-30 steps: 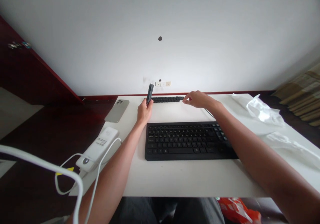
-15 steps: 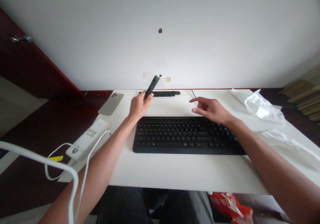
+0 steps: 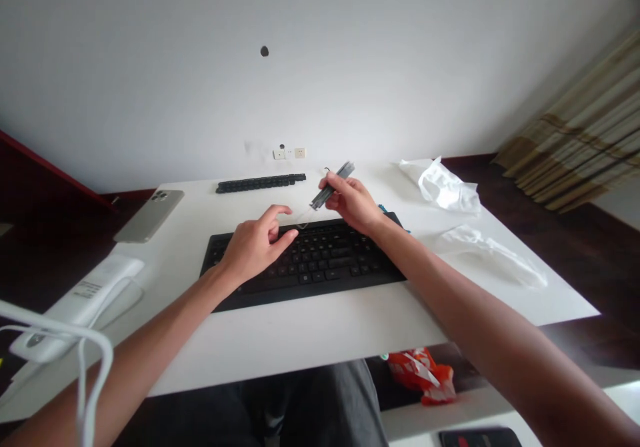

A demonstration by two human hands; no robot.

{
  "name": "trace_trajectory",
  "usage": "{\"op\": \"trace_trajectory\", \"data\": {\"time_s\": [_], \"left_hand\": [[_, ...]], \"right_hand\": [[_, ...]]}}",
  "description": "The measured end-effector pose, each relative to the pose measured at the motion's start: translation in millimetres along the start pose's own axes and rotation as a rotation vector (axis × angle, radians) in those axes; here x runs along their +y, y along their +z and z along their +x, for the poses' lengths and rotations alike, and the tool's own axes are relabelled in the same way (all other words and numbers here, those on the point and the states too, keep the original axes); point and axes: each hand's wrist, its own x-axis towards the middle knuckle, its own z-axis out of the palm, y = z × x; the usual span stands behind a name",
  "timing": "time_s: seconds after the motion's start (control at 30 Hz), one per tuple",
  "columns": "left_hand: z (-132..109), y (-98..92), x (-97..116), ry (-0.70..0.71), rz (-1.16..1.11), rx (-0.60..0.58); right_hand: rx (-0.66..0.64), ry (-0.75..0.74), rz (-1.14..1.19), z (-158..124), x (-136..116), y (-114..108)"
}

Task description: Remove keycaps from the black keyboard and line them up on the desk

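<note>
While the right hand [image 3: 353,205] pinches a dark bundle [image 3: 323,196] between thumb and fingers near the far edge of the keyboard [image 3: 320,260], the left hand [image 3: 256,244] is positioned over it, thumb and forefinger spread. A black strip [image 3: 260,183] lies farther back.

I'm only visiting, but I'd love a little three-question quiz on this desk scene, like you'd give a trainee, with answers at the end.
1. Which hand holds the slim dark object?
2. True or false: the phone lies with its camera side up.
3. What lies beyond the keyboard, toward the wall?
A) a mug
B) a dark ribbed strip
C) a book

Key:
1. The right hand.
2. True.
3. B.
</note>
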Motion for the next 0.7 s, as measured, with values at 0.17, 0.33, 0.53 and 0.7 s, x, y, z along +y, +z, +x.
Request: {"op": "trace_trajectory", "data": {"time_s": [0.17,0.33,0.53,0.7], "left_hand": [[-2.9,2.4,19.2,0.087,-0.054,-0.082],[-5.6,24.3,64.8,0.278,0.059,-0.205],[2.3,55.0,73.6,0.152,0.092,-0.204],[1.8,59.6,65.4,0.150,0.078,-0.192]], "right_hand": [[0.289,-0.071,0.191,15.7,-8.7,-36.5],[0.268,-0.001,0.259,10.8,-16.5,-31.5],[0.009,0.163,0.238,-1.3,-16.5,-9.2],[-0.055,0.231,0.172,-3.3,-9.7,-2.0]]}}
